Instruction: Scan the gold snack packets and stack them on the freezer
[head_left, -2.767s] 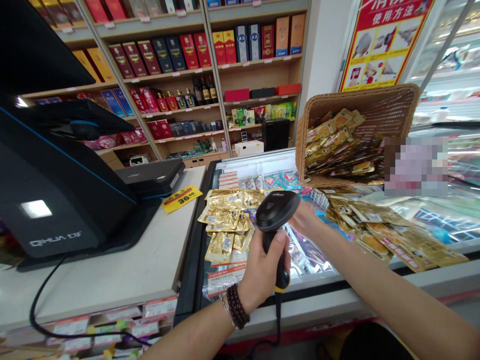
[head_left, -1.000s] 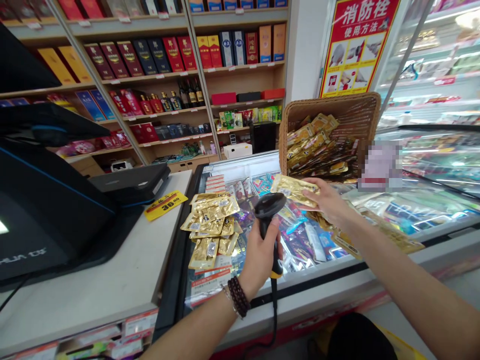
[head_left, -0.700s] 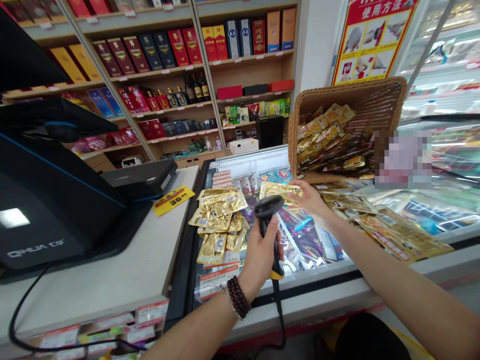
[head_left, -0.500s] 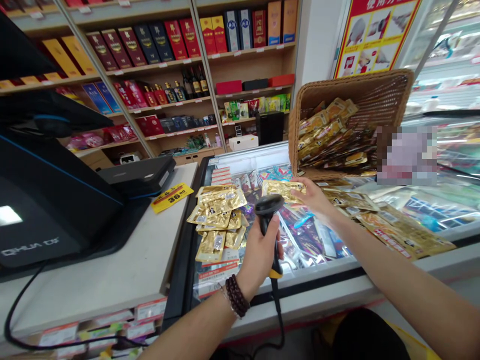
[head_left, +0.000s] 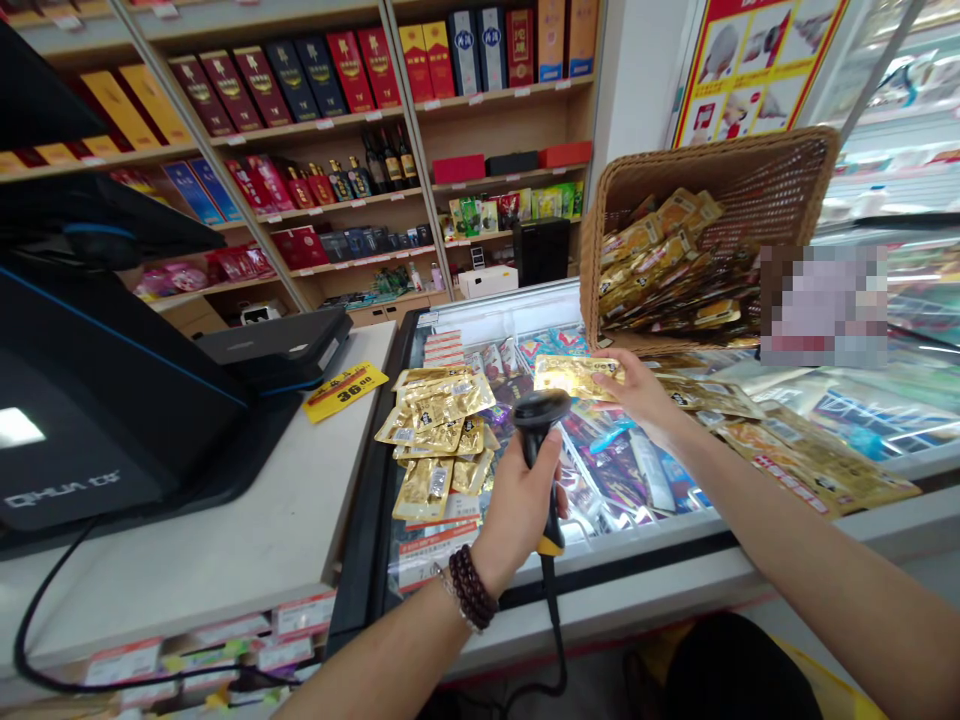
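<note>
Left of both hands, a yellow price card [head_left: 345,392] lies on the white worktop [head_left: 300,490]. A gold packet pile [head_left: 435,425] lies just left of the left hand [head_left: 523,495], which grips a black scanner [head_left: 541,408]. The right hand [head_left: 637,393] pinches a single gold packet [head_left: 568,377]; beyond it is a packet-filled wicker basket [head_left: 791,180]. Loose packets [head_left: 814,455] lie right of that hand.

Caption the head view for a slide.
Left hand holds a scanner, right hand a gold packet, above a glass-topped counter.
</note>
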